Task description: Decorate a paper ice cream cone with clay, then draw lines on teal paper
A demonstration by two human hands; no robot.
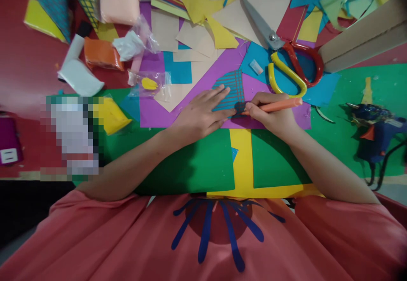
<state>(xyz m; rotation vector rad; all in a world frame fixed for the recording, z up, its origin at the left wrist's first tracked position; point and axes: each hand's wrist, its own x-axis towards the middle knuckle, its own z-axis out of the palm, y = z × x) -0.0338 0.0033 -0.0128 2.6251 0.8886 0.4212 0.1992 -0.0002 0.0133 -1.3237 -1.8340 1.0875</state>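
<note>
My left hand [202, 113] lies flat with its fingers stretched over a blue paper piece [230, 87], pressing it down on a purple sheet [190, 120]. Dark lines run across the blue piece, and near its right edge a few cross them lengthwise. In my right hand [275, 113] is an orange marker [282, 105], gripped between thumb and fingers. Its tip points left, at the lower right part of the blue piece, close to my left fingertips. Whether the tip touches the paper is hard to make out.
Large scissors [276, 43] with red and yellow handles lie beyond my right hand. A blue glue gun [377, 139] is at the right. Packets of clay, such as an orange one [103, 53], sit at the left. Paper scraps [333, 1] pile up at the back right beside a cardboard piece [365, 33].
</note>
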